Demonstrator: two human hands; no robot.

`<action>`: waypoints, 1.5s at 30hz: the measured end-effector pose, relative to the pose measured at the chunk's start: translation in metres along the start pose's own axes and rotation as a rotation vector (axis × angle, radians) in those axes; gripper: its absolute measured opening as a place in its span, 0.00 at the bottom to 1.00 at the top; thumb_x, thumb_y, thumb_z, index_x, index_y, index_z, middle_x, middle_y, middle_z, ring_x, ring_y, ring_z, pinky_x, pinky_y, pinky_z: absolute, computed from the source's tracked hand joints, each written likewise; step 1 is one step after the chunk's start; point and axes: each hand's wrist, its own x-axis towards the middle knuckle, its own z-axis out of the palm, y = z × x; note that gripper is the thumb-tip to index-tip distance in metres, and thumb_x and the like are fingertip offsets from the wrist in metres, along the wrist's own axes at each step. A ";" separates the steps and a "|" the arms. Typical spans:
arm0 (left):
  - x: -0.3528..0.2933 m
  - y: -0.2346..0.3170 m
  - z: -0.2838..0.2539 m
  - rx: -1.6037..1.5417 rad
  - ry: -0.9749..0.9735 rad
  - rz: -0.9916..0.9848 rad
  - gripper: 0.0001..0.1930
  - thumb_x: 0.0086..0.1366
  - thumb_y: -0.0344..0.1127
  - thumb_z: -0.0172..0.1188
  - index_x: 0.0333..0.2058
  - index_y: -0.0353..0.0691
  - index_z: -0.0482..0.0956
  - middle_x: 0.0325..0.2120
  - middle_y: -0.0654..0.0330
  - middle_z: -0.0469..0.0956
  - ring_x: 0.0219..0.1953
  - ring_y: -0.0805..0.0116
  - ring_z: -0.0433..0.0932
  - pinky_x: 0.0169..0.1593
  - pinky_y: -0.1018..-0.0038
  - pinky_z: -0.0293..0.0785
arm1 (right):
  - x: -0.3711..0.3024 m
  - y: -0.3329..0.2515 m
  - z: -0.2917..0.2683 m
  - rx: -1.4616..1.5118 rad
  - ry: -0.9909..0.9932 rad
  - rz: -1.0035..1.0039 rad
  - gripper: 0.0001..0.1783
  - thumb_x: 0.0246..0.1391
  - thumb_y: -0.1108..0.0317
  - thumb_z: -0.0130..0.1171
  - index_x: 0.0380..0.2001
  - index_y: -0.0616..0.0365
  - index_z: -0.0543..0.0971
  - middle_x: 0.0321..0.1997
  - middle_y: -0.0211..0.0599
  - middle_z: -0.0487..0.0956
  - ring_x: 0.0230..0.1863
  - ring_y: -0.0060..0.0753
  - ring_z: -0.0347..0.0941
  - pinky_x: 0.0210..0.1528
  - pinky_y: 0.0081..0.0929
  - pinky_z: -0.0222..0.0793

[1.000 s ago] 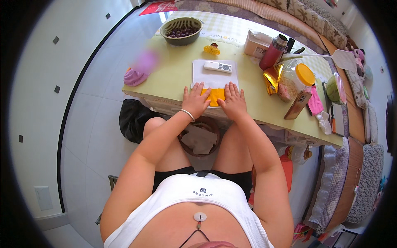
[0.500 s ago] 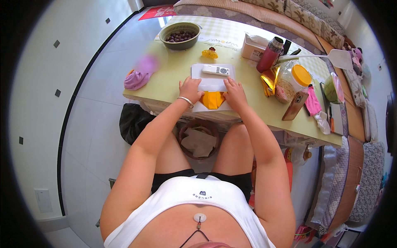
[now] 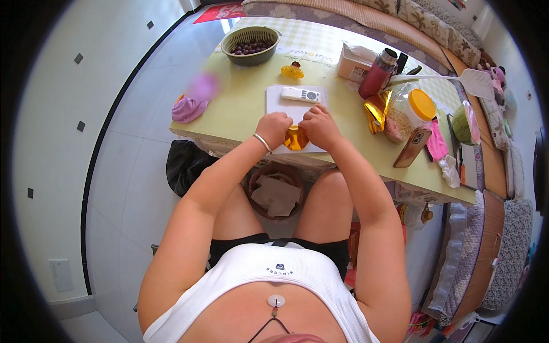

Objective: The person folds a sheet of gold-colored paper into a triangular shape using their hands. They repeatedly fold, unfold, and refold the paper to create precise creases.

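A piece of folded shiny gold paper [image 3: 295, 139] is between my hands at the near edge of the table. My left hand [image 3: 274, 127], with a silver bangle at its wrist, is closed on the paper's left end. On the other end, the fingers of my right hand [image 3: 320, 127] are closed too. The paper bulges between them over a white sheet [image 3: 275, 103] lying flat. A white remote control [image 3: 301, 94] rests across the far part of that sheet. My fingers hide both ends of the paper.
More gold foil [image 3: 377, 110] lies by a yellow-lidded jar [image 3: 422, 106], a red thermos [image 3: 378, 74] and a phone [image 3: 413, 147]. Far left stands a basin of dark round fruit [image 3: 251, 54]; a purple cloth [image 3: 190, 108] lies left. Below the table edge sits a bin [image 3: 251, 194].
Both hands have moved inward, and their fingers have gone from spread flat on the sheet to closed. The gold paper has gone from flat to narrower and bulging.
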 end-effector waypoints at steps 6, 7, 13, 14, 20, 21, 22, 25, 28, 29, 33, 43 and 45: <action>-0.035 0.017 0.007 0.116 0.000 0.050 0.17 0.60 0.33 0.58 0.45 0.30 0.79 0.49 0.44 0.80 0.53 0.49 0.80 0.57 0.61 0.76 | -0.038 -0.009 0.031 0.025 0.057 0.044 0.27 0.62 0.57 0.55 0.62 0.54 0.72 0.67 0.36 0.72 0.71 0.38 0.62 0.77 0.45 0.47; -0.042 0.017 0.008 0.124 0.017 0.037 0.20 0.61 0.34 0.58 0.49 0.29 0.78 0.52 0.42 0.78 0.56 0.47 0.78 0.60 0.61 0.73 | -0.044 -0.009 0.036 0.033 0.056 0.104 0.29 0.64 0.55 0.53 0.65 0.54 0.69 0.70 0.37 0.69 0.74 0.38 0.59 0.77 0.45 0.46; -0.076 0.018 0.004 -0.009 0.050 -0.052 0.26 0.69 0.39 0.54 0.61 0.28 0.70 0.65 0.39 0.66 0.68 0.45 0.64 0.70 0.57 0.60 | -0.065 -0.006 0.038 0.061 0.056 0.255 0.34 0.68 0.47 0.47 0.70 0.55 0.64 0.76 0.37 0.61 0.78 0.39 0.52 0.78 0.45 0.42; -0.079 0.018 0.004 -0.013 0.064 -0.061 0.27 0.70 0.39 0.54 0.62 0.29 0.69 0.66 0.40 0.65 0.69 0.46 0.62 0.70 0.56 0.59 | -0.064 -0.007 0.036 0.046 0.062 0.253 0.34 0.68 0.47 0.47 0.70 0.55 0.64 0.76 0.37 0.61 0.78 0.39 0.52 0.78 0.46 0.42; -0.098 0.026 -0.014 -0.012 0.047 -0.062 0.27 0.62 0.39 0.62 0.58 0.34 0.73 0.63 0.50 0.70 0.67 0.51 0.66 0.70 0.48 0.57 | -0.085 -0.031 0.010 0.116 0.052 0.233 0.31 0.60 0.54 0.59 0.64 0.54 0.70 0.73 0.39 0.66 0.75 0.42 0.57 0.78 0.50 0.42; -0.101 0.025 -0.015 -0.034 0.080 -0.059 0.25 0.61 0.37 0.62 0.57 0.35 0.75 0.61 0.50 0.72 0.66 0.51 0.67 0.69 0.47 0.57 | -0.087 -0.034 0.012 0.138 0.105 0.216 0.29 0.58 0.57 0.61 0.61 0.54 0.73 0.70 0.39 0.69 0.74 0.43 0.59 0.77 0.50 0.45; -0.102 0.027 -0.016 -0.060 0.115 -0.053 0.24 0.59 0.35 0.63 0.55 0.36 0.76 0.59 0.50 0.74 0.65 0.51 0.68 0.69 0.46 0.58 | -0.090 -0.038 0.012 0.157 0.157 0.203 0.27 0.57 0.59 0.63 0.58 0.54 0.75 0.68 0.40 0.71 0.72 0.43 0.62 0.76 0.51 0.47; -0.101 0.029 -0.019 -0.223 0.203 -0.084 0.18 0.55 0.29 0.64 0.47 0.38 0.82 0.51 0.52 0.80 0.60 0.49 0.73 0.66 0.49 0.62 | -0.094 -0.045 0.017 0.287 0.289 0.194 0.20 0.53 0.66 0.66 0.50 0.56 0.80 0.60 0.40 0.78 0.66 0.47 0.69 0.74 0.52 0.53; -0.093 0.020 -0.018 -0.435 0.303 -0.153 0.13 0.54 0.24 0.64 0.40 0.38 0.85 0.41 0.54 0.84 0.51 0.53 0.79 0.60 0.56 0.71 | -0.096 -0.044 0.021 0.397 0.459 0.210 0.14 0.53 0.71 0.66 0.44 0.58 0.83 0.51 0.38 0.83 0.56 0.43 0.76 0.67 0.49 0.64; -0.093 0.016 -0.017 -0.505 0.338 -0.180 0.11 0.55 0.22 0.64 0.38 0.38 0.85 0.37 0.56 0.85 0.48 0.55 0.81 0.57 0.59 0.74 | -0.096 -0.044 0.021 0.427 0.524 0.216 0.12 0.53 0.73 0.66 0.42 0.58 0.83 0.48 0.37 0.84 0.52 0.40 0.79 0.64 0.47 0.68; -0.093 0.006 -0.010 -1.047 0.290 -0.697 0.01 0.62 0.25 0.66 0.33 0.35 0.84 0.30 0.59 0.84 0.31 0.70 0.84 0.36 0.76 0.80 | -0.090 -0.054 0.020 1.117 0.557 0.651 0.07 0.58 0.76 0.64 0.41 0.59 0.80 0.35 0.33 0.82 0.36 0.23 0.79 0.43 0.29 0.78; -0.078 0.015 -0.024 -1.569 0.359 -0.804 0.03 0.67 0.24 0.60 0.38 0.36 0.80 0.30 0.59 0.83 0.29 0.69 0.84 0.34 0.74 0.84 | -0.070 -0.065 0.018 1.549 0.925 0.568 0.07 0.59 0.80 0.62 0.40 0.61 0.78 0.32 0.32 0.80 0.25 0.22 0.79 0.31 0.18 0.78; -0.081 0.015 -0.025 -1.639 0.366 -0.836 0.03 0.66 0.24 0.61 0.38 0.35 0.81 0.29 0.58 0.83 0.27 0.70 0.84 0.33 0.75 0.83 | -0.070 -0.066 0.017 1.560 0.922 0.537 0.06 0.60 0.80 0.61 0.40 0.62 0.78 0.32 0.32 0.80 0.28 0.25 0.81 0.33 0.19 0.80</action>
